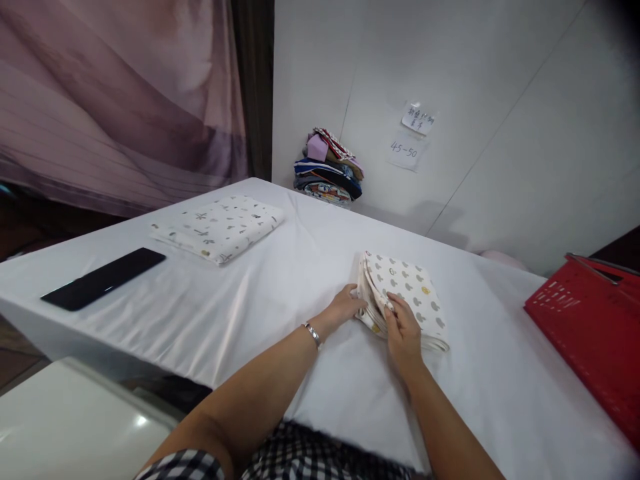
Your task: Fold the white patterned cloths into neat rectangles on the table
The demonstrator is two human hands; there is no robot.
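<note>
Folded cloth: the white cloth with small grey motifs (413, 287) lies on the table between my hands, most of it just beyond and to the right of my right fingers.
Feel: I judge it light, soft and floppy, not fragile; its stacked layers could slip over one another.
Where to hold: the left edge, I think, pinching several layers together.
Direction: its loose, parted layers face my left hand; the flat printed top spreads away past my right. It looks nearly square, so the long axis is hard to tell; it perhaps runs away from me.
Right hand: my right hand (404, 330) pinches the upper layers between thumb and fingers.
Left hand: my left hand (346, 304) touches the left edge, fingers slightly curled; I cannot tell how firmly they close.
Table: white-covered table (305, 247) under both hands.
Second cloth: leaf-patterned cloth (225, 227), folded flat, beyond and left of my left hand.
Black slab: dark flat slab (105, 279), farther left.
Basket: red basket (585, 327), well right of my right hand.
Pile: folded fabrics (327, 167), far beyond my left hand.
</note>
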